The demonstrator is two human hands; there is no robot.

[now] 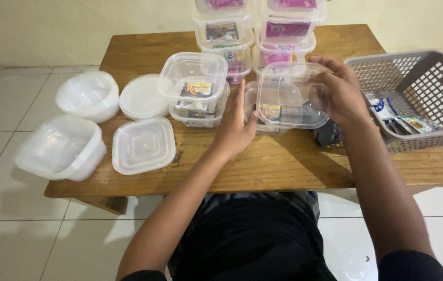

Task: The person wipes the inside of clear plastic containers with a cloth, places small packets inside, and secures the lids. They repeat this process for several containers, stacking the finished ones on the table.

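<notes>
Holding a clear square lid (293, 93) over an open clear container (268, 112), the person works at a low wooden worktop (284, 161). The right hand (342, 92) is clamped on the lid's right edge, fingers curled over the top and thumb below, so the lid sits tilted just above the container's rim. The left hand (234, 130) rests against the container's left wall, fingers spread and pressed to it, seemingly to keep it from sliding on the wood. Small packets show through the container's side.

Just left of it stands a closed, filled container (196, 93) with its lid on. Behind, two stacks of closed containers (260, 31) with pink and dark packets inside rise at the far edge. On the left lie loose square lids (143, 144), a round lid (143, 96) and nested empty tubs (60, 148), within reach of the left hand. A grey basket (419, 78) at the right holds more sachets, close to the right hand.
</notes>
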